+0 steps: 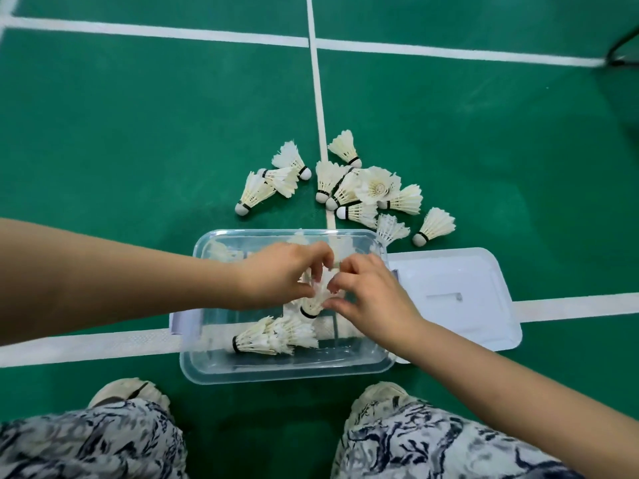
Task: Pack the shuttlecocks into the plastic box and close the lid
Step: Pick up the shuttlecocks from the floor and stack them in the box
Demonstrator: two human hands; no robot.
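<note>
A clear plastic box [221, 371] stands open on the green floor in front of my feet. Over its middle, my left hand [276, 274] and my right hand [373, 295] both hold one white shuttlecock [316, 299], fingers curled round its feathers, cork end pointing toward me. Two more shuttlecocks [273, 335] lie on the box floor near the front, and another rests by the far left wall. Beyond the box, several loose shuttlecocks [349, 188] lie scattered on the floor. The lid [456, 295] lies flat to the right of the box.
White court lines [321, 108] cross the green floor, one running under the box. My two shoes [128, 392] and patterned trouser legs are at the bottom edge. A dark metal stand foot [622, 46] shows at the top right.
</note>
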